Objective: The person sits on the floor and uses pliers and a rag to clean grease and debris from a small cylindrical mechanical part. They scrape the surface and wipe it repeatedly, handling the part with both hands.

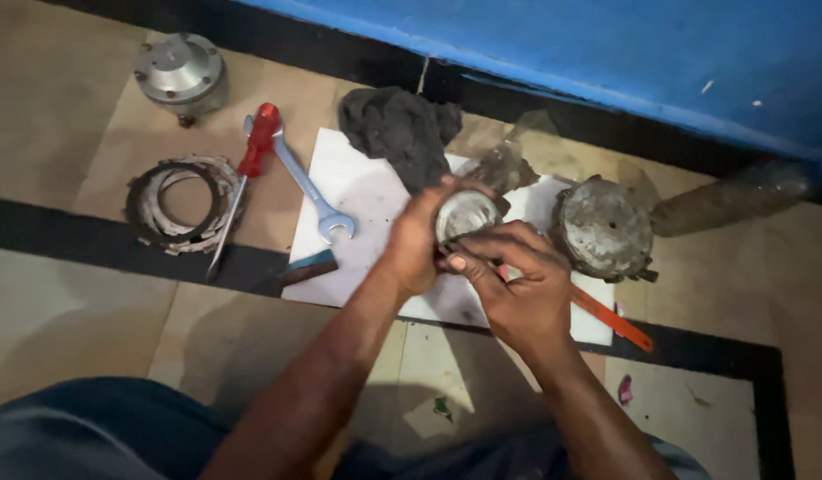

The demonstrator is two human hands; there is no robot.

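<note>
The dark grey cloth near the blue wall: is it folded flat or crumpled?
Crumpled. The dark grey cloth sits bunched in a lumpy heap with uneven creases, partly on the white sheet.

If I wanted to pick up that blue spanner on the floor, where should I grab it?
Probably by the middle of the spanner, coming straight down from above. It lies flat, its long thin shaft partly on the white sheet, and the middle is bare. Its upper end sits against the red-handled screwdriver, so that end is crowded.

Floor workshop: wrench, screwdriver, greasy engine parts.
</note>
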